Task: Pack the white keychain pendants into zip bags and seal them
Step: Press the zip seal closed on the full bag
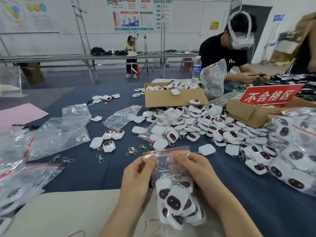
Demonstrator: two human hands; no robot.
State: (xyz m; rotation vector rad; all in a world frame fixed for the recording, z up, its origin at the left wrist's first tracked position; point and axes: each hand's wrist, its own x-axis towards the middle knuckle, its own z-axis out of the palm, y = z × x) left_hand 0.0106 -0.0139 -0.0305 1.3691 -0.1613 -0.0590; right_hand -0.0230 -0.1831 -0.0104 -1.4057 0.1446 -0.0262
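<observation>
- Pinching the left end of the bag's mouth, the left hand [136, 175] grips the thin, slippery film just under the red zip strip.
- Sagging between both hands at the near centre, the zip bag [172, 182] looks bottom-heavy with hard white keychain pendants [174, 200]; best held at the stiffer strip.
- At the mouth's right end, the right hand [193, 170] pinches likewise.

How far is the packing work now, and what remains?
Done: filled bags are stacked at the right. In hand: the left hand and right hand pinch the red zip strip of a zip bag full of pendants. Left: a big pile of loose pendants and empty bags.
</observation>
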